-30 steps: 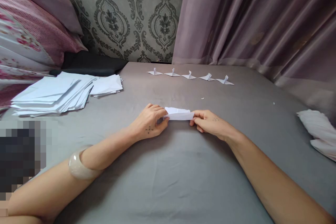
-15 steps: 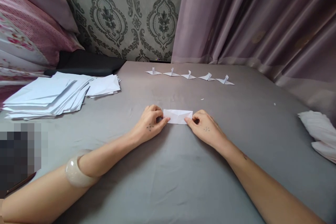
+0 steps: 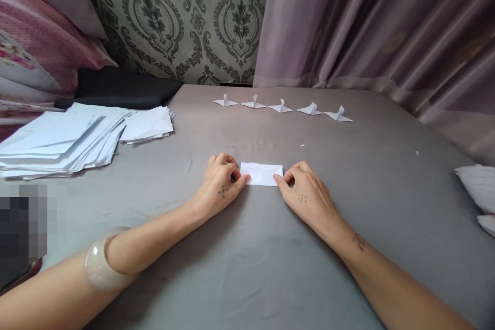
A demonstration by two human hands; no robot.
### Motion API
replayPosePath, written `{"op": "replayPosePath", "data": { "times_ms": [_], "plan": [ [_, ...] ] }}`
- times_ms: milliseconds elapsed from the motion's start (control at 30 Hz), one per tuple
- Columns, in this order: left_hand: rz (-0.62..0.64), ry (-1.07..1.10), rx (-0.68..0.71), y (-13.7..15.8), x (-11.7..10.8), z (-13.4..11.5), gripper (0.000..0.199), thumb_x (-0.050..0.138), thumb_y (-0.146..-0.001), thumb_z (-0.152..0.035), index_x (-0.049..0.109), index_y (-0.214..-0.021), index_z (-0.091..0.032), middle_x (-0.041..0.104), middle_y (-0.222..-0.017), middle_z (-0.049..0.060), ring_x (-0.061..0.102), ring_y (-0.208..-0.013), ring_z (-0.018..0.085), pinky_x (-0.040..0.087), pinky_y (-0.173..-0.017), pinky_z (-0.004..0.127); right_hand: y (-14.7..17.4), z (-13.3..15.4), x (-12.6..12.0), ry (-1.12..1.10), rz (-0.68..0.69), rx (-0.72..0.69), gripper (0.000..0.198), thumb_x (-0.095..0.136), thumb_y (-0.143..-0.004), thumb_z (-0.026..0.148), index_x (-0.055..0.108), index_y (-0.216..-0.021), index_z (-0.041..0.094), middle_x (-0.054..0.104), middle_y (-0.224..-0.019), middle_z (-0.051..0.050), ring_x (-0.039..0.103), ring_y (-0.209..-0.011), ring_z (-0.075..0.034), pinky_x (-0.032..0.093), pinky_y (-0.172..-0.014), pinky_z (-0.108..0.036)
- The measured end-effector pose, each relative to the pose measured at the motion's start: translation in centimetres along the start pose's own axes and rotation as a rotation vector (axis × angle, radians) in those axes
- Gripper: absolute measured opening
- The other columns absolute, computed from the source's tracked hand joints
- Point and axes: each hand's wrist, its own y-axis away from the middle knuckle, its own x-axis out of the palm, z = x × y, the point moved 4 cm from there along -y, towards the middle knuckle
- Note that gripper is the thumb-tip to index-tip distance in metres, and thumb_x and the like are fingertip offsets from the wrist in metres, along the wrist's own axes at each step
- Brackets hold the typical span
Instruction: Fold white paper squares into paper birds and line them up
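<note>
Between my hands is a small white sheet of paper (image 3: 262, 174), folded to a flat rectangle with faint creases. My left hand (image 3: 222, 180) pinches its left end, thumb on the near left corner and fingers curled at the edge. At the opposite end, my right hand (image 3: 305, 191) grips the right edge, the thumb pressed near the lower right corner. Both hands rest low over the grey cloth. Beyond them a row of several folded paper birds (image 3: 282, 106) stands on the cloth, wings spread.
A large stack of white paper (image 3: 58, 134) lies at the left, beside a smaller stack (image 3: 147, 125). Behind them is a black covering (image 3: 127, 90). A grey cloth (image 3: 247, 268) spreads under everything. White fabric (image 3: 477, 188) lies at the right; purple curtains (image 3: 348, 20) hang behind.
The camera view has tilted slightly down. The paper's surface looks flatter, with its creases less raised, and my right thumb has shifted slightly toward the paper's right end. Both hands keep hold of it.
</note>
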Motion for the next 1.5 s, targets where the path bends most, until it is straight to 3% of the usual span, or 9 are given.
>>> {"op": "replayPosePath", "data": {
  "times_ms": [267, 433, 633, 700, 833, 933, 1200, 1333, 1500],
  "plan": [
    [-0.016, -0.035, 0.074, 0.0, 0.3, 0.6, 0.027, 0.059, -0.087, -0.035, 0.057, -0.069, -0.016, 0.055, -0.098, 0.008, 0.046, -0.091, 0.021, 0.045, -0.078, 0.036, -0.4, -0.5, 0.0, -0.008, 0.050, -0.011, 0.029, 0.051, -0.086, 0.043, 0.054, -0.068, 0.021, 0.056, -0.095, -0.001, 0.053, -0.065, -0.014, 0.037, -0.061, -0.030],
    [-0.035, -0.122, 0.128, 0.3, 0.0, 0.4, 0.015, 0.055, -0.090, -0.031, 0.055, -0.090, -0.017, 0.056, -0.098, 0.008, 0.045, -0.088, 0.021, 0.046, -0.077, 0.036, -0.7, -0.9, -0.3, -0.032, 0.074, -0.006, 0.029, 0.053, -0.085, 0.043, 0.052, -0.066, 0.021, 0.056, -0.093, -0.001, 0.052, -0.065, -0.013, 0.039, -0.062, -0.030],
    [0.150, -0.257, 0.525, 0.7, 0.5, -1.5, 0.033, 0.031, -0.095, -0.011, 0.056, -0.116, -0.019, 0.059, -0.125, 0.007, 0.049, -0.116, 0.023, 0.042, -0.094, 0.039, -0.7, -1.1, -0.5, 0.001, 0.036, -0.043, 0.017, 0.056, -0.084, 0.040, 0.057, -0.080, 0.023, 0.059, -0.097, 0.000, 0.055, -0.065, -0.013, 0.039, -0.059, -0.030],
    [0.198, -0.285, 0.574, 0.9, 0.7, -1.5, 0.039, 0.029, -0.094, -0.008, 0.053, -0.124, -0.017, 0.057, -0.133, 0.007, 0.049, -0.122, 0.021, 0.043, -0.099, 0.036, -0.6, -1.0, -0.6, 0.005, 0.019, -0.084, 0.014, 0.057, -0.085, 0.037, 0.059, -0.090, 0.025, 0.060, -0.103, 0.000, 0.057, -0.068, -0.014, 0.041, -0.060, -0.030],
    [0.202, -0.447, 0.490, 1.2, 0.9, -1.4, 0.044, 0.033, -0.090, -0.007, 0.049, -0.131, -0.014, 0.049, -0.142, 0.009, 0.046, -0.130, 0.023, 0.043, -0.102, 0.037, -0.5, -0.4, -0.5, 0.000, 0.006, -0.283, 0.031, 0.051, -0.089, 0.028, 0.055, -0.119, 0.026, 0.057, -0.121, -0.004, 0.061, -0.090, -0.019, 0.048, -0.071, -0.032],
    [0.211, -0.551, 0.389, 1.3, 0.7, -1.7, 0.042, 0.037, -0.090, -0.009, 0.051, -0.129, -0.011, 0.051, -0.140, 0.011, 0.048, -0.129, 0.026, 0.046, -0.099, 0.039, -0.4, 0.0, -0.3, 0.032, 0.007, -0.441, 0.035, 0.044, -0.092, 0.021, 0.056, -0.124, 0.024, 0.056, -0.128, -0.006, 0.054, -0.108, -0.023, 0.047, -0.090, -0.037],
    [0.147, -0.623, 0.266, 0.8, -0.6, -2.1, 0.031, 0.039, -0.092, -0.016, 0.058, -0.117, -0.012, 0.060, -0.125, 0.015, 0.057, -0.112, 0.029, 0.051, -0.085, 0.042, -0.3, 0.0, 0.0, 0.041, 0.018, -0.495, 0.034, 0.039, -0.093, 0.020, 0.060, -0.119, 0.024, 0.057, -0.127, -0.005, 0.050, -0.105, -0.024, 0.047, -0.092, -0.040],
    [0.103, -0.546, 0.320, 0.5, -0.7, -1.5, 0.029, 0.038, -0.092, -0.015, 0.060, -0.110, -0.012, 0.058, -0.123, 0.014, 0.054, -0.109, 0.028, 0.048, -0.085, 0.040, -0.4, 0.0, -0.2, -0.001, 0.038, -0.474, 0.034, 0.040, -0.092, 0.021, 0.059, -0.121, 0.021, 0.057, -0.125, -0.006, 0.051, -0.105, -0.023, 0.046, -0.092, -0.040],
    [0.133, -0.351, 0.549, 0.7, 0.2, -1.8, 0.035, 0.032, -0.091, -0.007, 0.061, -0.109, -0.016, 0.062, -0.115, 0.010, 0.055, -0.100, 0.022, 0.044, -0.080, 0.034, -0.7, 0.2, -0.4, -0.063, 0.074, -0.411, 0.035, 0.042, -0.089, 0.022, 0.057, -0.120, 0.021, 0.057, -0.120, -0.008, 0.053, -0.107, -0.022, 0.045, -0.090, -0.035]
  ]
}}
